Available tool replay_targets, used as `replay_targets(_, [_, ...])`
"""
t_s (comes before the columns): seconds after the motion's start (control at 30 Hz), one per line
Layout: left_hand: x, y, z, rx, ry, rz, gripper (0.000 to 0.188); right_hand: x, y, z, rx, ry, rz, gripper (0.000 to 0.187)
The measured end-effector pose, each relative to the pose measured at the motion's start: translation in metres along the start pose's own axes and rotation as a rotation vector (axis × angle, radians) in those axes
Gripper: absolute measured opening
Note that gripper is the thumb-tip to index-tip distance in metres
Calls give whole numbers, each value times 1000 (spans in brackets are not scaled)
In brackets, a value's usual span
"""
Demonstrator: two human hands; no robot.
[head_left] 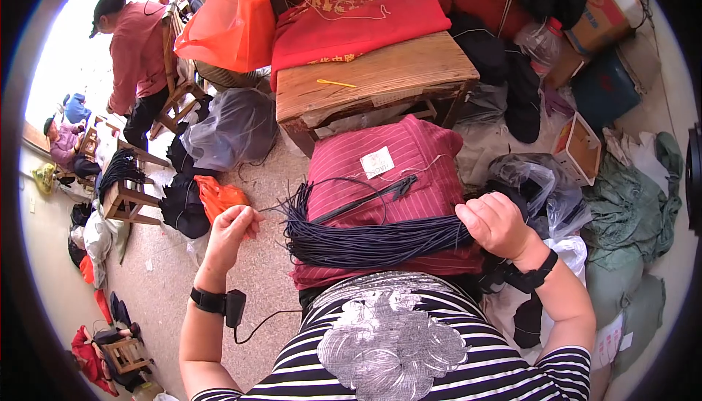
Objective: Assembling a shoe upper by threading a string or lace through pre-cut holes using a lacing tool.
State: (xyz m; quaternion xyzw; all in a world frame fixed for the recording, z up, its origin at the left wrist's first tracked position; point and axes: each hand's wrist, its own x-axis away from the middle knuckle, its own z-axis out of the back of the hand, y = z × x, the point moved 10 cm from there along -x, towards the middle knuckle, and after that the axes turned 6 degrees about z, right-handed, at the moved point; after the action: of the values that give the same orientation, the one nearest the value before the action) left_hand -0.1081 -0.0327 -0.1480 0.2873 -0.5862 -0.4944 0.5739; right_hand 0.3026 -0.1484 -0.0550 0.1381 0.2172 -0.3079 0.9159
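Observation:
A thick bundle of thin dark navy cords lies crosswise over a folded maroon striped cloth on my lap. My left hand is closed in a pinch to the left of the bundle, on a thin dark cord that runs toward the bundle's loose left ends. At the bundle's right end, my right hand is curled closed; whatever is in its fingers is hidden. A smaller tied hank of black cord rests on the cloth above the bundle, near a white paper label.
Ahead stands a wooden stool with a red cloth and a yellow hook-like tool on it. An orange bag hangs beside it. Plastic bags and dark fabric lie on both sides. People sit or stand at far left.

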Motion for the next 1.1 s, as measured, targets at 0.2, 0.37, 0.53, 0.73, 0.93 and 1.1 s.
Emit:
replay_targets(0.2, [4,-3,21,128,22,-34,20,1,1,-1,-2,-3,-21,33])
replay_targets(0.37, [11,48,51,414,107,-317,24,-3,1,-1,4,-23,-18,33])
replay_targets(0.53, [24,123,48,481,40,-517,28,-5,2,-4,4,-39,-8,32])
replay_targets(0.73, [25,226,-85,27,-221,-623,25,-13,-4,-2,17,-29,81,33])
replay_targets(0.93, [42,303,-253,-55,-734,-844,20,-20,-10,4,56,-62,132,37])
replay_targets(1.1, [45,296,-325,-221,-831,-921,20,-35,-33,17,241,25,311,25])
